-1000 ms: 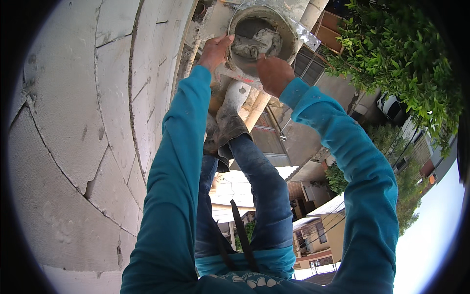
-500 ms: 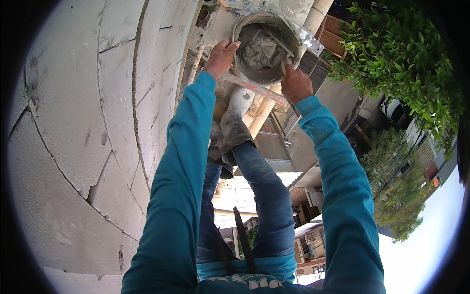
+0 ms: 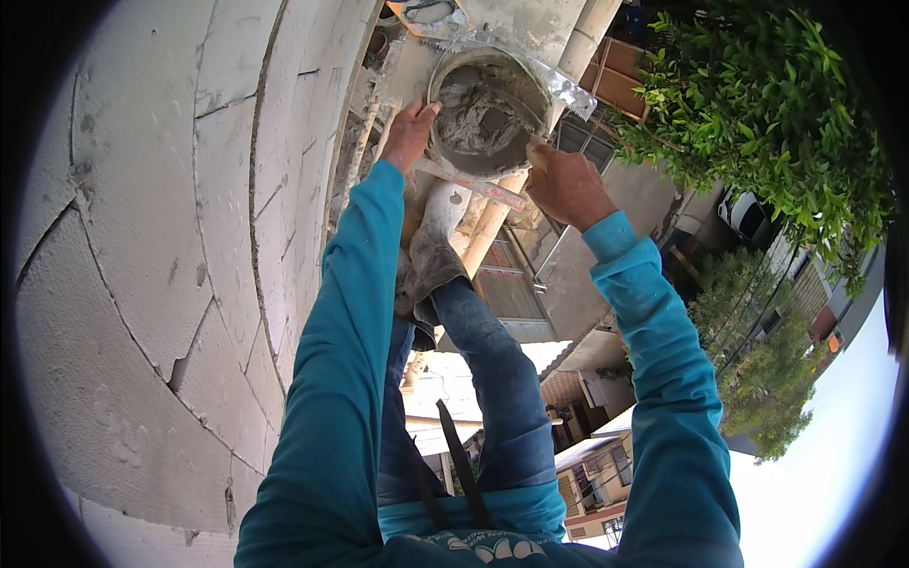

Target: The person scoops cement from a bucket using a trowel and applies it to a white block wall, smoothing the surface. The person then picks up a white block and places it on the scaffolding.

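Note:
A round bucket (image 3: 538, 78) of wet grey mortar (image 3: 478, 118) stands on the planks in front of me. My left hand (image 3: 409, 137) grips its left rim, thumb and fingers pinched on the edge. At the right rim, my right hand (image 3: 571, 185) is closed around the pale handle of a trowel (image 3: 538, 154). The trowel's blade cannot be made out; it seems to be down in the mortar, which shows a churned lump and a hollow in its middle.
A handsaw with an orange handle (image 3: 426, 14) lies behind the bucket, its toothed blade (image 3: 573, 95) jutting out right. A red-marked bar (image 3: 497, 194) sits at the near side. A pale block wall (image 3: 142, 237) rises left. Bamboo poles (image 3: 488, 232) and a drop lie right, beside leafy branches (image 3: 748, 123).
The trowel's shank, visible over the mortar before, no longer shows. My right hand has turned and sits lower at the rim. The mortar lump is more spread. The whole view has shifted slightly.

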Available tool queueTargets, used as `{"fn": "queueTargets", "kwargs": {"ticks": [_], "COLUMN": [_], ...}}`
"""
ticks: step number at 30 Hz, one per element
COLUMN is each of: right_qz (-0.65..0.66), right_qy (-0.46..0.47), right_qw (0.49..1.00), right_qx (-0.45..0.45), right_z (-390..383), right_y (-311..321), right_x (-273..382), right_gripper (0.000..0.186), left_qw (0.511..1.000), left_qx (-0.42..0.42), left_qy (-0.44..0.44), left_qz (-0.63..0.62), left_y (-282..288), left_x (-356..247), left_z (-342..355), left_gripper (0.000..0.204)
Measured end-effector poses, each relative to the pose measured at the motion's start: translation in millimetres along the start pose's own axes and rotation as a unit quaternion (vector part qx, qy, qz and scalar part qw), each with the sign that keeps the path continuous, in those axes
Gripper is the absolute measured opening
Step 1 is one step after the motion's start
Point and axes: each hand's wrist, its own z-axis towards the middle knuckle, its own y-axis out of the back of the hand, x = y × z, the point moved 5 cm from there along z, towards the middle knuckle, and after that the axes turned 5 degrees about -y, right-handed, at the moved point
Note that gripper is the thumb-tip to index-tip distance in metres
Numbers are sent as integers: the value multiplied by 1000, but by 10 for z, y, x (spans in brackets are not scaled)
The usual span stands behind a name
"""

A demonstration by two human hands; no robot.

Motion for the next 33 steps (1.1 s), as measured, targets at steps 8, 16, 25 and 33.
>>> {"fn": "queueTargets", "kwargs": {"ticks": [8, 16, 25, 33], "right_qz": [186, 733, 598, 72], "right_qy": [-114, -102, -73, -39], "right_qw": [968, 584, 789, 995], "right_qx": [124, 334, 124, -51], "right_z": [691, 370, 22, 261], "right_y": [-753, -1036, -656, -1228], "right_x": [-404, -7, -69, 233], "right_gripper": [30, 32, 46, 66], "left_qw": [997, 998, 996, 997], "left_qx": [2, 49, 50, 64], "left_qy": [0, 29, 69, 46], "left_qz": [-78, -27, 6, -14], "left_y": [-72, 14, 94, -10], "left_x": [-26, 67, -18, -7], "left_z": [-41, 14, -53, 33], "left_gripper": [49, 81, 85, 85]}}
